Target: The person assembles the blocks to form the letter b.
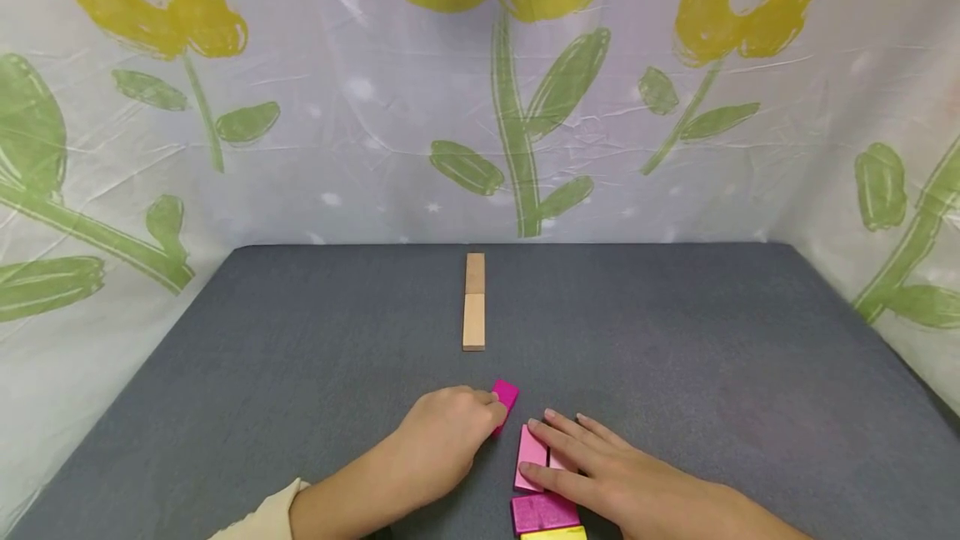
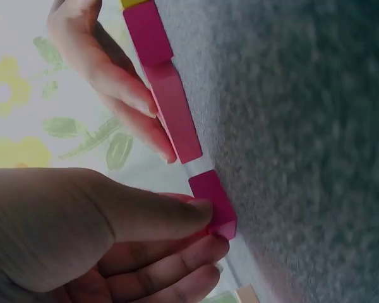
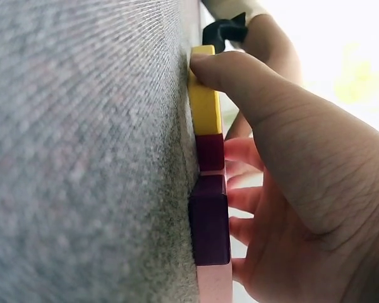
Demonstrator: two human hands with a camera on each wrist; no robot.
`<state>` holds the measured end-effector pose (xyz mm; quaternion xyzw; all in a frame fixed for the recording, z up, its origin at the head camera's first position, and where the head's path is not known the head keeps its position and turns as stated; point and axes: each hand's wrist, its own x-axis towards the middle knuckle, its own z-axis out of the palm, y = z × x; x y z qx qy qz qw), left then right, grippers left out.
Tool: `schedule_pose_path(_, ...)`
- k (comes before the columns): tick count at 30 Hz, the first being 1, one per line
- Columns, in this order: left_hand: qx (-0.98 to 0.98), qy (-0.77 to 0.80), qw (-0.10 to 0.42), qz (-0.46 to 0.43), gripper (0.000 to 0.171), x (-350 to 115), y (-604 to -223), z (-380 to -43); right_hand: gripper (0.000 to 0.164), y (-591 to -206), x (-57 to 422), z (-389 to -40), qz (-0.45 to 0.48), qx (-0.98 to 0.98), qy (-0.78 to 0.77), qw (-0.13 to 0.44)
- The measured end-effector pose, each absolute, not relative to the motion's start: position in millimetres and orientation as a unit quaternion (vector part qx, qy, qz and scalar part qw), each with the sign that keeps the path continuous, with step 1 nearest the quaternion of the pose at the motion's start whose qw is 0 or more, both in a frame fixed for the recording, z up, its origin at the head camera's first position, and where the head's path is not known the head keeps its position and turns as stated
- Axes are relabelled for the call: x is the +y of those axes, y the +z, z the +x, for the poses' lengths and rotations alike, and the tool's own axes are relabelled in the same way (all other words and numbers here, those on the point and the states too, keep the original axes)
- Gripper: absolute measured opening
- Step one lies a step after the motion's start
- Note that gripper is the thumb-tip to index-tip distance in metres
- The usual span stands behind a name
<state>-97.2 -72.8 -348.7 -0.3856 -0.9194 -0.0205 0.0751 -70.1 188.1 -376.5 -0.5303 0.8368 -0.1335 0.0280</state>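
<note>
My left hand (image 1: 446,432) pinches a magenta wooden block (image 1: 507,394) between thumb and fingers; the left wrist view shows it low at the grey tabletop. To its right, my right hand (image 1: 607,473) lies with fingers stretched over two pink blocks. One pink block (image 1: 529,450) shows beside the index finger; the other pink block (image 1: 557,462) is partly covered. Nearer to me lie a purple-magenta block (image 1: 545,512) and a yellow block (image 1: 555,533), cut off by the frame edge. In the right wrist view, the thumb touches the yellow block (image 3: 205,110), and a dark purple block (image 3: 210,221) sits below.
Two plain wooden blocks (image 1: 474,322) lie end to end in a line toward the back of the grey table (image 1: 675,315). Fabric walls (image 1: 360,132) with painted flowers enclose the table's back and sides.
</note>
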Motion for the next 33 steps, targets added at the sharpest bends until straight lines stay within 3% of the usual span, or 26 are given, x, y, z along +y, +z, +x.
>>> schedule_pose_path(9,-0.923,-0.03,0.11,-0.368,0.016,-79,-350,-107,0.079,-372,188,-70,-0.5,0.846,-0.156,0.096)
schedule_pose_path(21,-0.933,-0.043,0.111,-0.34,0.013,-87,-351,-118,0.08,-376,188,-70,-0.526,0.839,-0.134,0.029)
schedule_pose_path(33,-0.932,-0.045,0.131,-0.335,0.014,-92,-353,-129,0.082,-376,188,-70,-0.531,0.835,-0.143,0.031)
